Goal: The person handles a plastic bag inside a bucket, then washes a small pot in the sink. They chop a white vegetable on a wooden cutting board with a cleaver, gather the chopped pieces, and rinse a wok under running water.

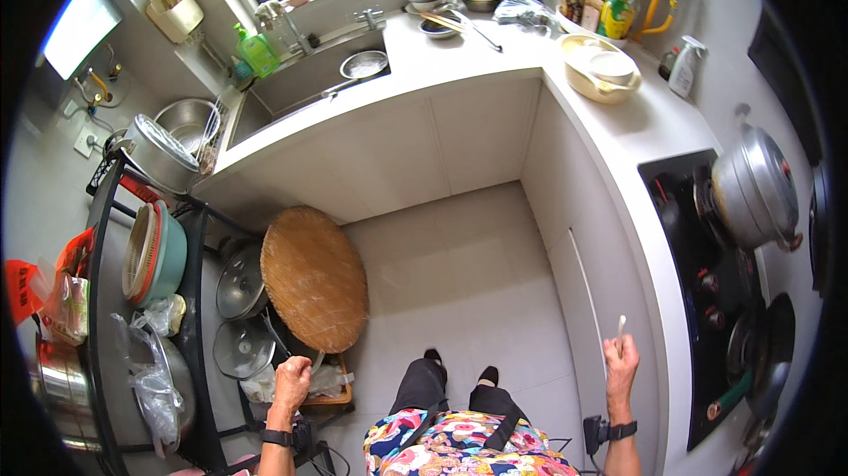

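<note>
My right hand is closed around a thin pale stick, whose upper end pokes out above the fist. It hangs in front of the right-hand cabinet door. On the other side, my left hand is curled into a fist, and nothing shows plainly inside it. Just beyond that fist are a dark handle, a glass lid and a large round wooden board leaning upright by the rack. A wooden tray with plastic bags lies low beside the left hand.
A black rack holding basins and a bagged pot stands at left. The counter carries bowls and a cream basin. On the black gas hob stands a lidded aluminium pot. A sink is ahead.
</note>
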The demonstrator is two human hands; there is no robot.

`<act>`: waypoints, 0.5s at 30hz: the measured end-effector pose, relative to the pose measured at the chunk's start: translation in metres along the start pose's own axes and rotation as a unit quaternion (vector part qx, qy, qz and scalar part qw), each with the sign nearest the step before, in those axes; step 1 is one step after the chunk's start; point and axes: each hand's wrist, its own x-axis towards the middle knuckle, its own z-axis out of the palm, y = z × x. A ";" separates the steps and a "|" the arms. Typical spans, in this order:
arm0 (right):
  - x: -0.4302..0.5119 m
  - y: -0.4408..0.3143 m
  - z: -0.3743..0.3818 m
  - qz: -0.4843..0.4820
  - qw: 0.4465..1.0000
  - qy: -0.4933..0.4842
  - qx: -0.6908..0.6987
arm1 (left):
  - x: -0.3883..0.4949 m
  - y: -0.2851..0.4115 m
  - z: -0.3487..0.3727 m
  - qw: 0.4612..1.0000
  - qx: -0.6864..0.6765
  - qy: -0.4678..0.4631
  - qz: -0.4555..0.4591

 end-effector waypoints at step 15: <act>0.257 -0.262 0.344 -0.210 0.972 -0.098 -0.046 | 0.208 -0.024 -0.045 0.991 -0.126 0.038 -0.019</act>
